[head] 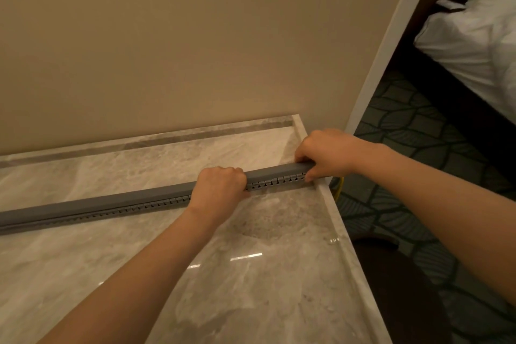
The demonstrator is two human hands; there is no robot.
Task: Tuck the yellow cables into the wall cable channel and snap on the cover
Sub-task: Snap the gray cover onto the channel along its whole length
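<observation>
A long grey cable channel (111, 204) lies across the marble counter (251, 288), running from the left edge to the counter's right end. Its slotted side faces me and a flat grey cover (273, 172) sits along its top. My left hand (220, 187) is curled over the channel near its middle, fingers closed on the top. My right hand (324, 155) grips the channel's right end, fingers over the top and thumb at the front. A short piece of yellow cable (339, 188) shows just past the counter's right edge, below my right hand.
A beige wall (167, 36) rises behind the counter. To the right, past a white door frame (391, 45), lie dark patterned carpet (405, 120) and a bed with white bedding (474, 45). A dark round seat (391, 274) stands beside the counter's right edge.
</observation>
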